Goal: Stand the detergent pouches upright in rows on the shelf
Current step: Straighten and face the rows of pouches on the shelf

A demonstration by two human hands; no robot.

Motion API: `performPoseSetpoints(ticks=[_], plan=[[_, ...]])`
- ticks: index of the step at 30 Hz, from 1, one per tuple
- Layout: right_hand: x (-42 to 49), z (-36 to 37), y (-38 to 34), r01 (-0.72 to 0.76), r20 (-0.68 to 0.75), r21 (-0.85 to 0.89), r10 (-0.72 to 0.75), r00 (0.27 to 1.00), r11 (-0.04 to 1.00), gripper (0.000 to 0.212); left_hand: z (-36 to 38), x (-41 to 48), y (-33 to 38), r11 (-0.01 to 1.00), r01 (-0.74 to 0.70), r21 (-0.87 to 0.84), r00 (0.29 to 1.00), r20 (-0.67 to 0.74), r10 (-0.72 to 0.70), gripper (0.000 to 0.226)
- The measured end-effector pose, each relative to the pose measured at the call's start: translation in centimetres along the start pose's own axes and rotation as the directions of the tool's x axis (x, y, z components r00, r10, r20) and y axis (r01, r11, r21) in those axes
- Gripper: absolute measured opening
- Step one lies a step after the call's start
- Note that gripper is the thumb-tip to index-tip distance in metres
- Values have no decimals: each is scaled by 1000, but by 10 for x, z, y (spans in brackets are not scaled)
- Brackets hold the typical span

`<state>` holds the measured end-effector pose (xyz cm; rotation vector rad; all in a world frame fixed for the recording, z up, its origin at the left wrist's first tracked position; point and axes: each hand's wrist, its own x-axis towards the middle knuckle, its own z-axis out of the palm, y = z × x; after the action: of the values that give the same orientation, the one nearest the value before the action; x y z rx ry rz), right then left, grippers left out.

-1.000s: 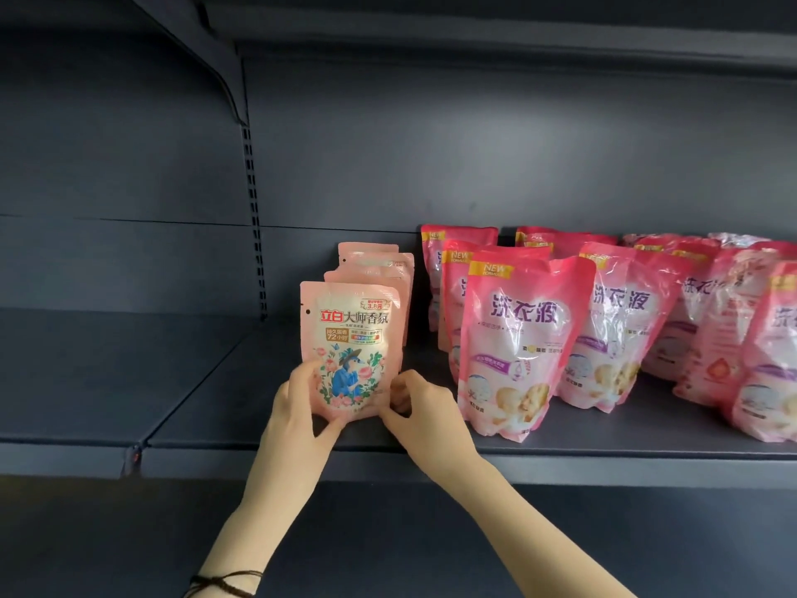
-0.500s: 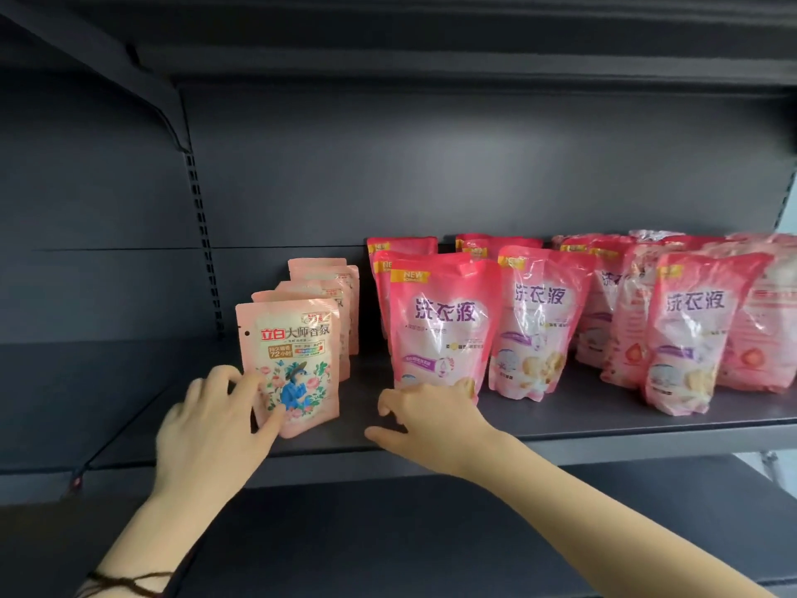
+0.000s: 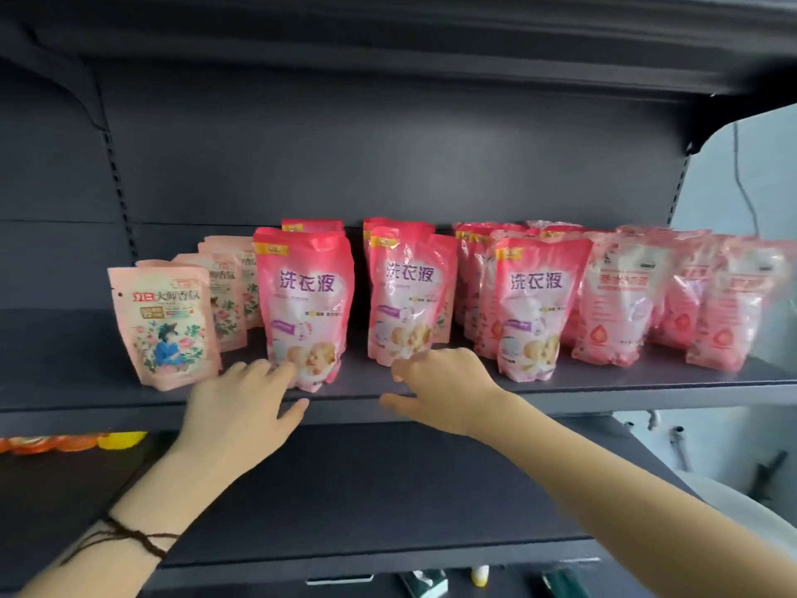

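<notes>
Pale floral pouches (image 3: 161, 325): min. 4 visible, single file. Bright pink pouches (image 3: 304, 308): 3 at front, more behind, total unclear. Lighter pink pouches (image 3: 616, 295): approx. 3 at front, rear no. unclear. Shelf (image 3: 64, 360): 1.

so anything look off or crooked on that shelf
Nothing looks spilled or torn. The front floral pouch seems to lean, its top tipped left, and the row behind it runs diagonally. The leftmost pink pouch stands nearer the shelf edge than the next two fronts, so the front line is uneven.
</notes>
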<state>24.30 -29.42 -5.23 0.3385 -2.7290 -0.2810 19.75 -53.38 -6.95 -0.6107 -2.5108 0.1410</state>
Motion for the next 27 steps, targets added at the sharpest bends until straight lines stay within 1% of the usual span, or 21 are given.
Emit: performPoseSetpoints(ticks=[2,6,8,11,14,16,19,21,25,27], plan=[[-31,-3,32,-38,13,-38,39,999,999,51,-7,7,45,996,-72,-59,997,-17,72,44],[-89,-8,87,-154,0,-70,155,988,986,52,-16,26,131,978,-199,-68,979,-57,195,45],[-115,-9,112,-192,0,-84,193,981,978,51,-18,36,170,963,-247,-107,968,-68,241,46],[-147,-8,152,-239,22,-103,242,970,966,50,-19,52,223,943,-312,-120,948,-102,300,47],[-165,-6,193,-327,0,-102,329,944,939,52,-15,71,265,918,-354,-176,933,-129,335,49],[-171,-3,217,-367,-18,-91,367,930,926,51,-13,83,286,907,-355,-226,933,-148,328,50],[-174,1,249,-395,-27,-90,395,918,914,46,-10,103,315,887,-340,-313,938,-178,297,44],[-172,6,269,-412,-34,-91,411,911,907,47,-9,118,333,868,-325,-376,943,-202,266,42],[-167,18,302,-502,-83,99,510,856,859,40,-9,145,367,782,-255,-568,961,-241,139,37],[-165,26,316,-523,-104,201,549,830,829,39,-10,153,386,711,-222,-667,966,-249,69,38]])
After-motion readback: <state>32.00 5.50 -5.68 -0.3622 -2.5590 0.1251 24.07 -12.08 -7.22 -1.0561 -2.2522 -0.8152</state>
